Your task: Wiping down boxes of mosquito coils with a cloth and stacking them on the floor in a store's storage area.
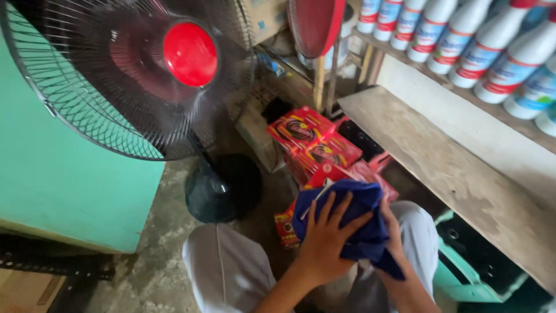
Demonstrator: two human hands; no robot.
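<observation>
Soft daylight from the upper right, bright on the white bottles (492, 40) and wooden shelf (457, 168), dim floor under the fan (133, 75) — spinning blades smeared, grille bowed at the wide-angle edge, overall slightly soft, colours saturated, no hard glare.

Soft blue cloth (347, 223), glossy red cardboard boxes (313, 142), rough, perhaps wooden shelf (457, 174)
</observation>
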